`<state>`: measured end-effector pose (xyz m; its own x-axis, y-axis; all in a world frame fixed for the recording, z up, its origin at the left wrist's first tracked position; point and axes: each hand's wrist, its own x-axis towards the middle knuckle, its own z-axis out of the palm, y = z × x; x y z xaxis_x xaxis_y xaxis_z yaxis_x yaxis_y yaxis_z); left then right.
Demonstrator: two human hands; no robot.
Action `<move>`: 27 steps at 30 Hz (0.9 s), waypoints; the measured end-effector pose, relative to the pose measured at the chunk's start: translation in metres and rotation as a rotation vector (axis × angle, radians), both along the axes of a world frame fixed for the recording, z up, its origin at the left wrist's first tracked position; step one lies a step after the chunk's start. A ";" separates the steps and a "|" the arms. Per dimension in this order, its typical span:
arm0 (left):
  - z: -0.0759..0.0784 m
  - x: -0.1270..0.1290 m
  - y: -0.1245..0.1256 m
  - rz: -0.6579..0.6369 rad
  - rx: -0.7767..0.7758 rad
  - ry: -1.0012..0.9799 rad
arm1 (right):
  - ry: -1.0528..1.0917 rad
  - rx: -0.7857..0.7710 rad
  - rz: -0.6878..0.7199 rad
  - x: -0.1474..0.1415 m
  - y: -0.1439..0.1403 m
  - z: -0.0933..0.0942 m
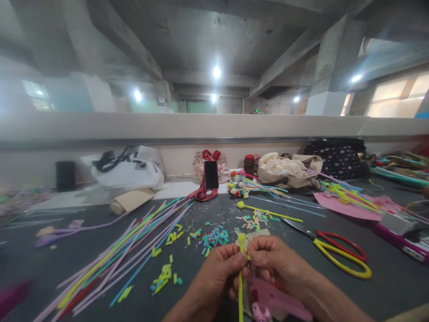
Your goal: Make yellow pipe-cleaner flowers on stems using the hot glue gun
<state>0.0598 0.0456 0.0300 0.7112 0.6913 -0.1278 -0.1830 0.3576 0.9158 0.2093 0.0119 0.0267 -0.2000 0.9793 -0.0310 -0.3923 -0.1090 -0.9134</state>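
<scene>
We pinch a yellow straw (240, 268) upright between left hand (217, 268) and right hand (273, 261), both grips closed on it. Squeezing harder could kink it, or knock the pink glue gun (271, 299) beneath on the table (385, 290).

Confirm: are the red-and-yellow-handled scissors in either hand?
No: the red-and-yellow-handled scissors lie on the dark tabletop, apart from both the left hand and right hand, which pinch a thin yellow straw.

I see both hands low centre, left hand (219, 268) touching right hand (271, 259), straw (240, 277) pinched upright between them. Glue gun (271, 299) lies just under them. Scissors (338, 252) right. Bundle of straws (134, 241) left. Cut pieces (212, 237) just behind hands; phone (211, 174) farther back, by the wall.
</scene>
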 end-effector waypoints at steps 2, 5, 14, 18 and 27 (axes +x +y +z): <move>-0.001 0.001 -0.001 -0.021 -0.011 -0.017 | 0.016 -0.016 0.021 0.001 0.000 0.000; -0.003 0.001 0.001 -0.068 -0.038 -0.046 | 0.038 -0.029 0.042 0.000 0.000 0.001; -0.003 -0.003 0.000 -0.075 -0.040 -0.055 | 0.066 -0.013 0.036 -0.002 0.001 -0.001; -0.004 -0.001 -0.001 -0.040 -0.019 -0.028 | 0.032 -0.020 0.054 0.000 0.000 -0.004; -0.006 0.000 0.003 -0.023 -0.187 -0.037 | -0.301 0.164 -0.261 0.006 -0.003 0.000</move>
<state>0.0599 0.0489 0.0241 0.7328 0.6417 -0.2264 -0.2054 0.5257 0.8255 0.2155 0.0088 0.0270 0.0493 0.9927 0.1103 -0.1011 0.1148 -0.9882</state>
